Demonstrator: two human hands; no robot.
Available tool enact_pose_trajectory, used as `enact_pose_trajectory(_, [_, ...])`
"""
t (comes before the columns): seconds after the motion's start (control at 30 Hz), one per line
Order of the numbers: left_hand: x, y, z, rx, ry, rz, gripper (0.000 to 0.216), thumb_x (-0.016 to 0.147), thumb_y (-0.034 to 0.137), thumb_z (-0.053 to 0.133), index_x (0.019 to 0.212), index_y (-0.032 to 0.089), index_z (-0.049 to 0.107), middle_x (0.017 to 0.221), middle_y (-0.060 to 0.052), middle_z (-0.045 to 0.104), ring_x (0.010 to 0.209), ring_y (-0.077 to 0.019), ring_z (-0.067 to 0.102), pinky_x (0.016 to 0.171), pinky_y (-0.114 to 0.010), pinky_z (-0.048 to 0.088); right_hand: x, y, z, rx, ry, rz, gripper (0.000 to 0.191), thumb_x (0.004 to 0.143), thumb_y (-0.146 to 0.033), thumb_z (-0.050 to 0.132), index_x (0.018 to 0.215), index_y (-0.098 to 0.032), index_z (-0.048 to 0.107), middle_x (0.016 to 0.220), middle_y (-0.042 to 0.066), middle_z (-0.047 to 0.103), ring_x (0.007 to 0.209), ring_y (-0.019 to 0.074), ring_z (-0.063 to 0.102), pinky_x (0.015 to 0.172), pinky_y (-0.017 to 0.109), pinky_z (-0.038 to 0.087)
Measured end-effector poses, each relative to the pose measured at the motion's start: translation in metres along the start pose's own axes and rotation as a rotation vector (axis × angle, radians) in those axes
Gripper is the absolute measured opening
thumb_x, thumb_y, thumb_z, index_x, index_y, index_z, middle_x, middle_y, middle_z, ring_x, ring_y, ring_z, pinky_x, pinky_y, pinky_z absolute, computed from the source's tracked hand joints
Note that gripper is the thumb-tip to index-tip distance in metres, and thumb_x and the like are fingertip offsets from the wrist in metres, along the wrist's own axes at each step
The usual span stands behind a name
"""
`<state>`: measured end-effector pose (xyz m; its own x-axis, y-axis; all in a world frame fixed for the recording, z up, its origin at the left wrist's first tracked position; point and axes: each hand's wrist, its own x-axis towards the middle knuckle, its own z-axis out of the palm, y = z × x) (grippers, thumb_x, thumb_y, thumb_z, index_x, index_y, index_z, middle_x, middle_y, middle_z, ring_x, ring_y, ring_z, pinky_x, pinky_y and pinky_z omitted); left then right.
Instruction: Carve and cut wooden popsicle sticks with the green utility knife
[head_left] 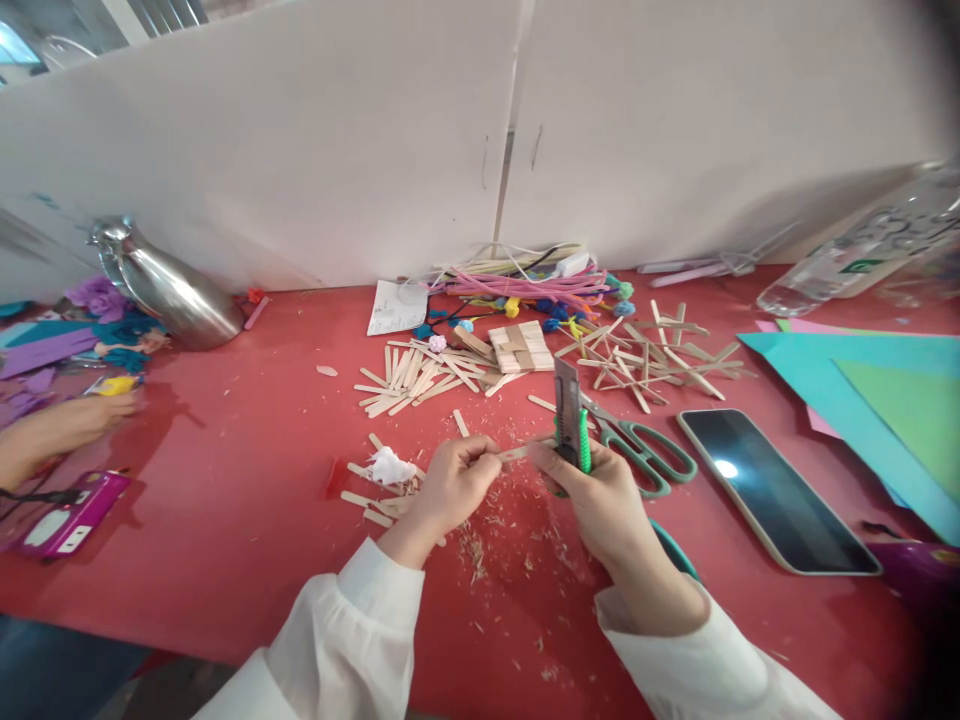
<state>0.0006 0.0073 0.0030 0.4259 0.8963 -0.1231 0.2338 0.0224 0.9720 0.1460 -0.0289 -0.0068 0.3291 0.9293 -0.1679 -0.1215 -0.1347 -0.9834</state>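
Between my two hands a wooden craft stick (514,454) lies level, above the red table. My left hand (459,483) pinches its left end. In my right hand (600,497) is a green utility knife (584,442), its blade pointing up; the thumb of that hand presses at the stick's right end. Wood shavings (474,555) are scattered on the table below. Left of my left hand, several loose sticks (360,499) lie beside a crumpled white tissue (391,466). Green-handled scissors (651,450) rest just beyond my right hand.
Behind are piles of craft sticks (409,375), a bundled stack (520,346) and pink pipe cleaners (525,284). A phone (776,490), coloured paper (840,400) and a plastic bottle (855,250) lie right. At left are a steel jug (169,290) and another person's hand (71,428).
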Motion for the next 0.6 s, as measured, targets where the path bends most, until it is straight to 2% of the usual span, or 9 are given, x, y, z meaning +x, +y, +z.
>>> enact_pose_trajectory(0.1, [0.0004, -0.0015, -0.0001, -0.013, -0.025, -0.025, 0.018, 0.073, 0.022, 0.042, 0.063, 0.016, 0.056, 0.047, 0.006, 0.030, 0.042, -0.0077, 0.024, 0.042, -0.021, 0.019, 0.0023, 0.0037, -0.0018, 0.018, -0.014, 0.008, 0.024, 0.062, -0.038, 0.069, 0.065, -0.016, 0.062, 0.046, -0.006, 0.042, 0.044, 0.0075, 0.033, 0.042, 0.023, 0.028])
enact_pose_trajectory(0.27, [0.0009, -0.0040, -0.0002, 0.027, -0.047, 0.028, 0.030, 0.079, 0.037, 0.047, 0.064, 0.015, 0.058, 0.049, 0.006, 0.029, 0.046, -0.0081, 0.028, 0.045, -0.021, 0.021, 0.0032, 0.0053, -0.0027, 0.046, -0.023, 0.018, 0.023, 0.062, -0.037, 0.070, 0.064, -0.016, 0.061, 0.047, -0.006, 0.043, 0.044, 0.0069, 0.033, 0.043, 0.023, 0.028])
enact_pose_trajectory(0.37, [0.0008, -0.0050, -0.0008, 0.035, -0.080, 0.019, 0.033, 0.081, 0.041, 0.045, 0.069, 0.015, 0.060, 0.049, 0.006, 0.028, 0.045, -0.0081, 0.027, 0.045, -0.021, 0.021, 0.0028, 0.0035, -0.0021, 0.058, -0.023, 0.023, 0.023, 0.061, -0.037, 0.071, 0.062, -0.016, 0.060, 0.046, -0.006, 0.042, 0.044, 0.0069, 0.034, 0.043, 0.023, 0.028])
enact_pose_trajectory(0.47, [0.0006, -0.0055, -0.0018, 0.009, -0.130, 0.000, 0.031, 0.083, 0.038, 0.042, 0.073, 0.015, 0.060, 0.049, 0.006, 0.030, 0.043, -0.0078, 0.027, 0.043, -0.021, 0.021, 0.0033, 0.0010, -0.0017, 0.074, -0.027, 0.026, 0.026, 0.060, -0.039, 0.071, 0.061, -0.017, 0.058, 0.046, -0.006, 0.044, 0.042, 0.0071, 0.035, 0.042, 0.023, 0.028])
enact_pose_trajectory(0.6, [0.0010, -0.0057, -0.0033, -0.069, -0.191, -0.054, 0.027, 0.081, 0.031, 0.042, 0.065, 0.016, 0.058, 0.051, 0.004, 0.042, 0.042, -0.0070, 0.032, 0.042, -0.020, 0.024, 0.0049, -0.0015, -0.0018, 0.060, -0.046, 0.022, 0.030, 0.060, -0.043, 0.069, 0.058, -0.017, 0.055, 0.048, -0.004, 0.046, 0.041, 0.0071, 0.037, 0.041, 0.023, 0.030])
